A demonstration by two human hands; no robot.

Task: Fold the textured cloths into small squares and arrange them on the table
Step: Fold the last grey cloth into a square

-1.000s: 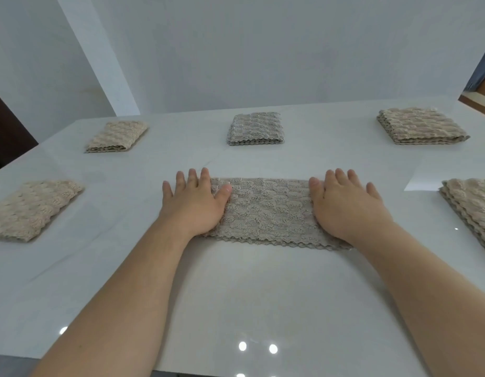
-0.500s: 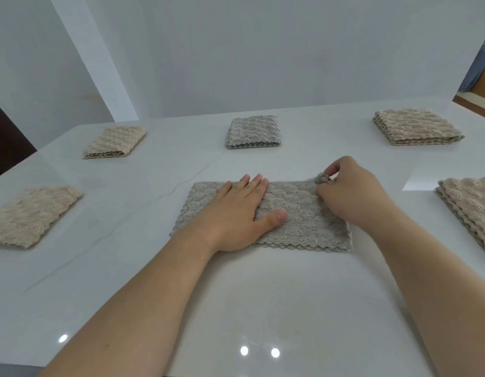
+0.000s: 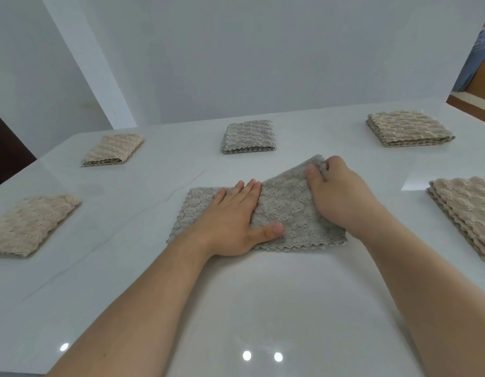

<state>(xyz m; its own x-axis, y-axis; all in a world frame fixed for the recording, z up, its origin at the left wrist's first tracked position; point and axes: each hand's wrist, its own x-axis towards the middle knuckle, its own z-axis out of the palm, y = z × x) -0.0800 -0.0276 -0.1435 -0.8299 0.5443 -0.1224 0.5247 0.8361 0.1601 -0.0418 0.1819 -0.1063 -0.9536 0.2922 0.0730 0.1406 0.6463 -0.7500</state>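
A grey textured cloth [image 3: 287, 202], folded into a long strip, lies on the white table [image 3: 263, 308] in front of me. My left hand [image 3: 233, 221] presses flat on the strip's middle, fingers straight. My right hand [image 3: 336, 197] pinches the strip's far right corner and holds it lifted off the table, so the right part of the cloth slopes up toward that hand.
Folded squares lie around: a grey one [image 3: 248, 137] at the back centre, beige ones at the back left [image 3: 113, 149], back right [image 3: 410, 129] and near left [image 3: 26, 224]. A beige stack [image 3: 470, 210] sits at the right edge. A person's clothing [image 3: 478, 55] shows at the far right.
My left hand slid from the strip's left end to its middle. My right hand went from pressing flat to pinching the right corner, then raised it off the table.
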